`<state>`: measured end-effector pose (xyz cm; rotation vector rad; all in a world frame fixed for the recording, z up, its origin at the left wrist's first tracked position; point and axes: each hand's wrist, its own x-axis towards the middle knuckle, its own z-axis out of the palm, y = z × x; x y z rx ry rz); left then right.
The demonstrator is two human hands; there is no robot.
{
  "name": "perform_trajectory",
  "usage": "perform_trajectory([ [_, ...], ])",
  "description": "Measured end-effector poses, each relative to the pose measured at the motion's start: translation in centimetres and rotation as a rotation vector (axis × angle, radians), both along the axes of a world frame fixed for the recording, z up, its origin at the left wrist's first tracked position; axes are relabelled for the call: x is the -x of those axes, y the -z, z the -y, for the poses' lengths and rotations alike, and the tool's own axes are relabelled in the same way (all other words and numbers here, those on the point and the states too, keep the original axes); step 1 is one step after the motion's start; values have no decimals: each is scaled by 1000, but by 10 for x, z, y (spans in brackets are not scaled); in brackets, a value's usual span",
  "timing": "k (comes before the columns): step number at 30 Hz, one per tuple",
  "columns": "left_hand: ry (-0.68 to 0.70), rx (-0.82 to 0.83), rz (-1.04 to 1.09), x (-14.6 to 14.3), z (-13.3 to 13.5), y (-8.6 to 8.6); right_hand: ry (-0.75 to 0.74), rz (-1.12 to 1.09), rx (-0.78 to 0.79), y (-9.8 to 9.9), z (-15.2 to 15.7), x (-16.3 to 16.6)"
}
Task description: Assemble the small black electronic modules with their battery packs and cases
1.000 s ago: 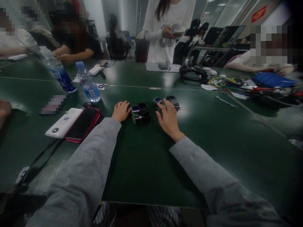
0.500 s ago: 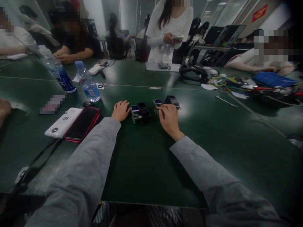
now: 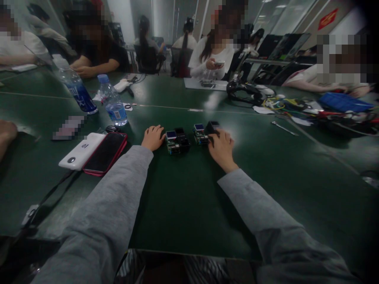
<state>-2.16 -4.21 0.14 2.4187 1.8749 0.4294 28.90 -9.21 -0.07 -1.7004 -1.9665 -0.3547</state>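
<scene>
My left hand (image 3: 152, 138) lies on the table with its fingers spread, fingertips close beside a green circuit board (image 3: 172, 145) with a small screen. A black case (image 3: 182, 139) sits against that board's right side. To the right is a second circuit board (image 3: 200, 134), also with a small screen facing up. At its right side stands another black case (image 3: 212, 126), partly hidden by my right hand (image 3: 221, 148). My right fingers are bent around this case, with the thumb side near the board's edge.
On the left are a white power bank (image 3: 79, 152), a phone in a red case (image 3: 106, 154) and two plastic bottles (image 3: 114, 104). Cables (image 3: 284, 104), a blue tray (image 3: 345, 101) and a wrench (image 3: 284, 128) lie to the right. Other people sit around the table.
My right hand has moved right, off the second circuit board and onto the black case beside it. That case now sits closer to the board. My left hand stays put.
</scene>
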Motion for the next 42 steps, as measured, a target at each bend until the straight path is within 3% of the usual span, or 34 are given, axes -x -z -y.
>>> perform_trajectory([
  [9, 3, -18, -3, 0, 0, 1, 58, -102, -93, -6, 2, 6],
  [13, 6, -21, -2, 1, -1, 2, -1, -139, -128, -7, 2, 8],
  [18, 7, -6, -2, 0, 0, -1, -105, -151, -94, -11, 4, 11],
  [42, -10, -7, -2, -1, 0, -1, -179, -129, -19, -12, 3, 12],
])
